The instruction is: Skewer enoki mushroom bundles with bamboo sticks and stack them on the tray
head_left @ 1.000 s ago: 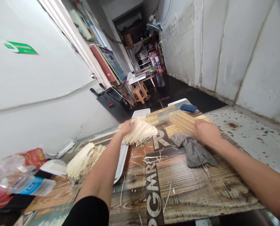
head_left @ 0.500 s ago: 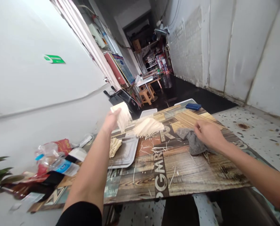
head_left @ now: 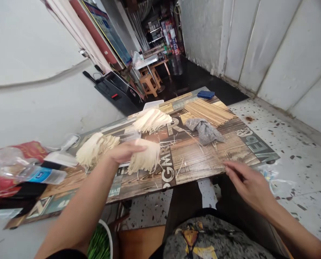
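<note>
My left hand (head_left: 126, 151) grips a flat bunch of pale, thin strands that looks like enoki mushrooms (head_left: 145, 156), held low over the table's near side. Thumb on top, its strands hang toward the right. My right hand (head_left: 248, 181) is closed in a pinch past the table's front edge. A thin, faint streak like a bamboo skewer runs up and left from its fingertips. Another fanned enoki pile (head_left: 152, 120) lies beyond my left hand, and a further pile (head_left: 95, 147) lies left of it. The tray (head_left: 132, 136) is mostly hidden behind my left hand.
Bamboo skewers (head_left: 210, 112) lie at the table's right, beside a grey cloth (head_left: 205, 131) and a blue box (head_left: 206, 94). A plastic bottle (head_left: 45, 175) and bags (head_left: 17, 158) crowd the left end. Below stands a white-rimmed bucket (head_left: 108, 230) with green stalks.
My left hand has brought its enoki bunch down and toward me. My right hand has left the cloth and skewers, drawing back to the near edge. The view has tilted down.
</note>
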